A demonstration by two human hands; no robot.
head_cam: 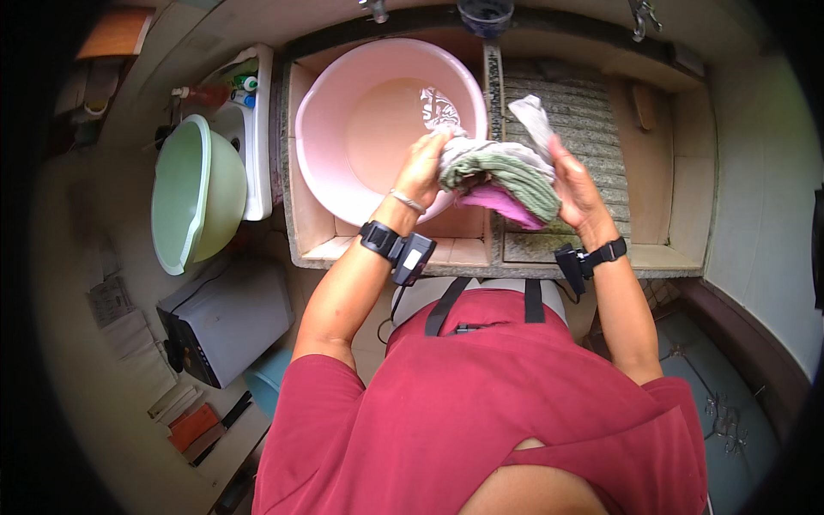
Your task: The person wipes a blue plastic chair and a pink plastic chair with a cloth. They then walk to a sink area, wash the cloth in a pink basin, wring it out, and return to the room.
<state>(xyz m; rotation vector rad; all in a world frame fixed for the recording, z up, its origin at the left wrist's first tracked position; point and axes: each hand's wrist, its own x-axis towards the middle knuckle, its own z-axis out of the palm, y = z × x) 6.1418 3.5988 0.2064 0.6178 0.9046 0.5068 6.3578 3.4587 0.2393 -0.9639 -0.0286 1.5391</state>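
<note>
Between my two hands hangs a bundle of wet-looking cloths, with a green ribbed cloth (512,180) in the middle. A pink cloth (499,205) shows below it, and a whitish cloth (534,119) lies along the top with one end sticking up. My left hand (421,170) grips the bundle's left end above the rim of a large pink basin (322,135). At the right end, my right hand (576,187) holds the cloths over a ribbed stone washboard (592,161). Shallow water (386,138) covers the basin's bottom.
The basin stands in the left half of a tiled double sink (692,154). Metal taps (644,19) and a dark blue tub (486,18) are along the back. To the left, a green basin (199,193) leans on a white washbasin (261,129) holding bottles. A grey appliance (228,315) stands below.
</note>
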